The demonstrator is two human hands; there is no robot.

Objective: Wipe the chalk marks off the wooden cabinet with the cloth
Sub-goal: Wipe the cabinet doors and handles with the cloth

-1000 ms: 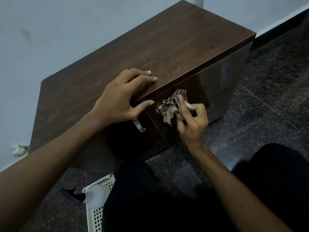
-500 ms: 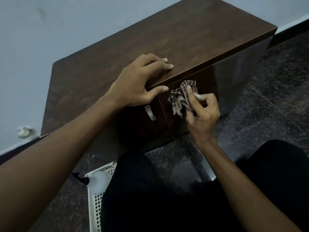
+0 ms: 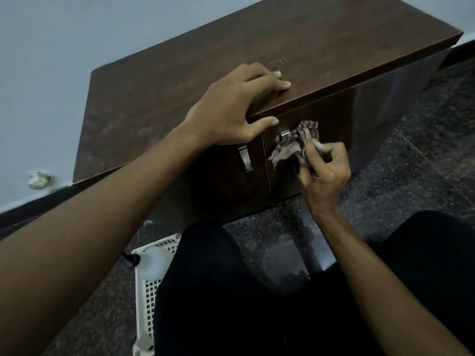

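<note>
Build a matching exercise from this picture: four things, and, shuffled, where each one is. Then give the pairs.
1. left hand
2. cloth
3. white basket
4. chalk marks

A. on the floor, beside the person's leg
B. faint, on the cabinet top near its front edge
C. resting over the cabinet's top front edge
D. held by the right hand against the cabinet front

Pairs: 1-C, 2-D, 3-A, 4-B.
</note>
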